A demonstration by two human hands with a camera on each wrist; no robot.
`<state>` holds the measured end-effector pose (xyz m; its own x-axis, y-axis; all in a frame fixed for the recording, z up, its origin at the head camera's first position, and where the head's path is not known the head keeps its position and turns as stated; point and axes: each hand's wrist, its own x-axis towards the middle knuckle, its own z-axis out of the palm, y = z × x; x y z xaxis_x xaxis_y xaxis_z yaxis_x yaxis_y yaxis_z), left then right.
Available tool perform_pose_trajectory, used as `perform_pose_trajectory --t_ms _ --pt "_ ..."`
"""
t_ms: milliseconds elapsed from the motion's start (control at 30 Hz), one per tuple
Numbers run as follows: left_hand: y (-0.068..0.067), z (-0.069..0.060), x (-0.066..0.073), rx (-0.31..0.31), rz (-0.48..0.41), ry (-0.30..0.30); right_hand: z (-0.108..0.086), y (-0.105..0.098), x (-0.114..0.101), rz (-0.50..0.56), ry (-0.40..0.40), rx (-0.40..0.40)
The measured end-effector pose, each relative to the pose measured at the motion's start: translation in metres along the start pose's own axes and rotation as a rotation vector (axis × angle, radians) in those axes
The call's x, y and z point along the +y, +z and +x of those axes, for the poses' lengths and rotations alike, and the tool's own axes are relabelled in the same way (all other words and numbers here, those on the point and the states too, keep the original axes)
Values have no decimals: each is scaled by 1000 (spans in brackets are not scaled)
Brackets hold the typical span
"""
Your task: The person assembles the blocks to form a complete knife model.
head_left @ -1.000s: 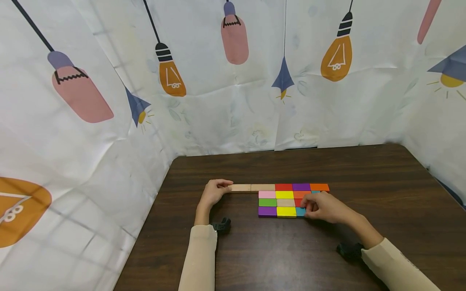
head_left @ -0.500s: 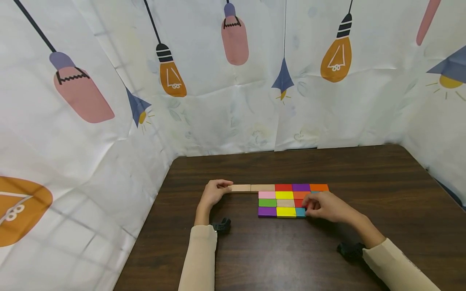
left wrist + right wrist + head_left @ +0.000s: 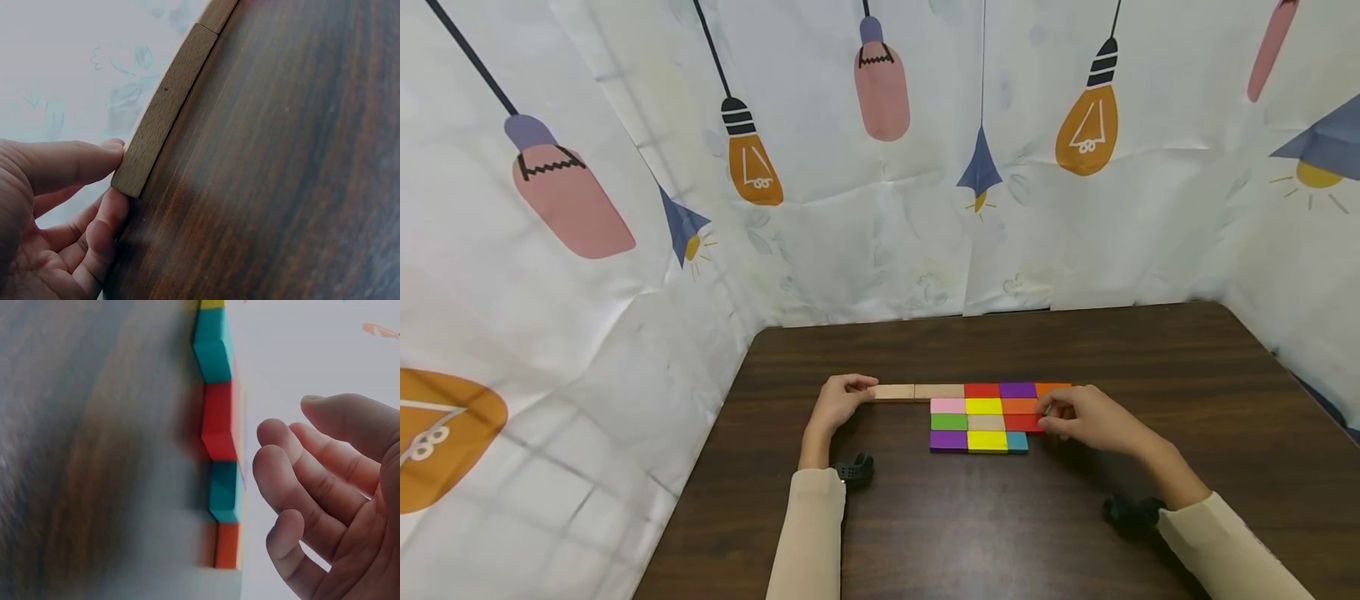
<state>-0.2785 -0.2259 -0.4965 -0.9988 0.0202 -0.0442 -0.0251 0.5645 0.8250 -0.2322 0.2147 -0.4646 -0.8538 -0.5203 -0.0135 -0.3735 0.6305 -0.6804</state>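
Flat coloured wooden blocks lie in close rows on the brown table. My left hand (image 3: 841,400) pinches the left end of a plain wooden block (image 3: 165,109), thumb and finger at its end. A second plain block (image 3: 938,391) continues that top row, followed by red, purple and orange ones. My right hand (image 3: 1086,417) hovers at the right end of the rows, beside the red block (image 3: 1022,423). In the right wrist view its fingers are loosely bent, apart from the blocks, with nothing between them. It hides part of the second row's right end. A teal block (image 3: 1017,442) ends the bottom row.
The dark brown table (image 3: 970,533) spreads around the blocks, its far edge against a white curtain (image 3: 880,250) printed with lamps. Each wrist wears a dark camera strap, such as the left strap (image 3: 855,470).
My right hand has drawn back to the right, away from the bottom row's teal block, and more of the red block shows. My left hand stays at the plain block's end.
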Motion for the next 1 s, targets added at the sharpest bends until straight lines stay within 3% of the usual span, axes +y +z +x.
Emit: perform_pose_trajectory --t_ms 567,800,1000 --pt "-4 2 0 -2 -5 -5 -9 -29 8 -26 47 108" --pt "-18 -5 14 35 86 53 -15 -43 14 -37 69 144" --pt "-33 -15 21 60 216 112 -12 -58 27 -111 73 183"
